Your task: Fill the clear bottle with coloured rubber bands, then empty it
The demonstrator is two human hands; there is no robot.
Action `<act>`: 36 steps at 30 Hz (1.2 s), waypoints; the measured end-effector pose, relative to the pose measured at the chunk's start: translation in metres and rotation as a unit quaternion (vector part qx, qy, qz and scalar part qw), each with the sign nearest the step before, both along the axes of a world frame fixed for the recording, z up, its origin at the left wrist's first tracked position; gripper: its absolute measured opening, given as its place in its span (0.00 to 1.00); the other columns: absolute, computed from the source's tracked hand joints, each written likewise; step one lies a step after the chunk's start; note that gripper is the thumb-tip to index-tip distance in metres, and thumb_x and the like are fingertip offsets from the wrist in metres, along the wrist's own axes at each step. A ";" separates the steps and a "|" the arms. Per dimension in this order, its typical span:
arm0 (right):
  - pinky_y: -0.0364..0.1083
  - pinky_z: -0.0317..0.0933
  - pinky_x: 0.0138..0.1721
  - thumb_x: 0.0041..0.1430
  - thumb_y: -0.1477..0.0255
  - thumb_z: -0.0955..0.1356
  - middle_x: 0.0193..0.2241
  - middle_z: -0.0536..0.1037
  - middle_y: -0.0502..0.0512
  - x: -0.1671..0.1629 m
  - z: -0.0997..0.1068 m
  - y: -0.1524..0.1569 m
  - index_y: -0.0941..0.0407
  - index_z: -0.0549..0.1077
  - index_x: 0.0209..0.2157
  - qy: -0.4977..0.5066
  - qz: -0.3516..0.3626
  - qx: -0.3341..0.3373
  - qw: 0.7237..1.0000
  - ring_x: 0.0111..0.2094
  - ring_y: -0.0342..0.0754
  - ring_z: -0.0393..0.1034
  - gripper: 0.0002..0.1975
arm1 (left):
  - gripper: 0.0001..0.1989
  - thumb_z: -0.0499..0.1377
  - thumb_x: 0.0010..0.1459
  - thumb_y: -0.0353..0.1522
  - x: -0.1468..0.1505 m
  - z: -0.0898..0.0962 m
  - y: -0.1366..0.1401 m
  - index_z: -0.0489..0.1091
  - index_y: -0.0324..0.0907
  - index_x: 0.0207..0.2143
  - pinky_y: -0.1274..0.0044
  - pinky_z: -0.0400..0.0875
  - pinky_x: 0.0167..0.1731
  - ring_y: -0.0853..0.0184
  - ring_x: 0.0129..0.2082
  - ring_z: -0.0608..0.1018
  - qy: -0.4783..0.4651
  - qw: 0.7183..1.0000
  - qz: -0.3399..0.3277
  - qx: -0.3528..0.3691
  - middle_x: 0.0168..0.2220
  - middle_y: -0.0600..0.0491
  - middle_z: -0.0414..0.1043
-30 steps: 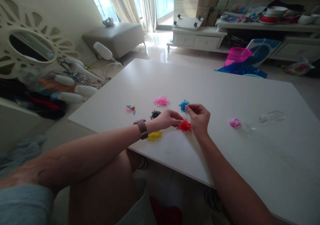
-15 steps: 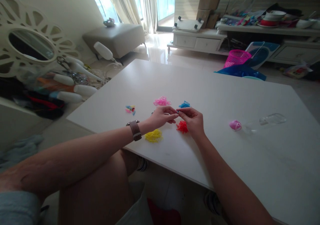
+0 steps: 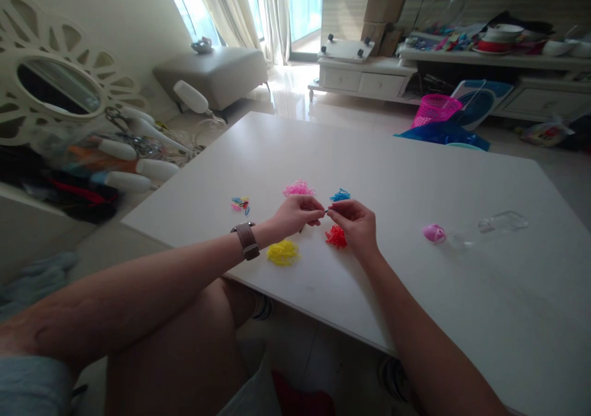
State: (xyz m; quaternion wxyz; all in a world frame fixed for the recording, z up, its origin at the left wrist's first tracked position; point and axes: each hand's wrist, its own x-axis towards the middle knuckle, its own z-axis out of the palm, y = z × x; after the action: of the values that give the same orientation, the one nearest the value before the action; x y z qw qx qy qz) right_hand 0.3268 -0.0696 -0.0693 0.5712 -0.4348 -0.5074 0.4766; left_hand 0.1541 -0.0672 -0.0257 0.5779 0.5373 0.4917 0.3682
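Two bare hands meet above a white bench (image 3: 392, 293), pinching a tiny dark piece (image 3: 327, 211) between them.

The piece sits right at the fingertips, midway between the left hand (image 3: 302, 212) and the right hand (image 3: 356, 222), so neither is clearly nearer; its long axis seems to run crosswise from one hand to the other, though it is too small to be sure. Both hands are narrowed to a thumb-and-finger pinch, each appearing to grip one end. A red pile (image 3: 336, 236) lies just beside the right hand, on the wearer's side, and a blue pile (image 3: 340, 194) just beyond it. A yellow pile (image 3: 283, 253) lies nearer the wearer than the left hand, a pink pile (image 3: 299, 188) beyond.
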 end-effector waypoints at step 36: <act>0.56 0.71 0.52 0.46 0.66 0.75 0.38 0.83 0.59 0.024 -0.023 0.026 0.59 0.79 0.39 -0.046 -0.148 -0.030 0.987 0.42 0.54 0.78 0.17 | 0.17 0.70 0.41 0.40 -0.133 0.029 0.044 0.79 0.38 0.33 0.79 0.67 0.27 0.67 0.28 0.78 0.231 0.961 0.154 0.011 0.27 0.50 0.76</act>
State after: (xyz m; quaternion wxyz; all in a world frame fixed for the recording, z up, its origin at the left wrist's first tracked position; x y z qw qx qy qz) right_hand 0.3513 -0.0434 -0.0925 0.5980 -0.5440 -0.4485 0.3812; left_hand 0.0211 -0.0229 0.0029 0.3790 0.5319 0.6843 0.3242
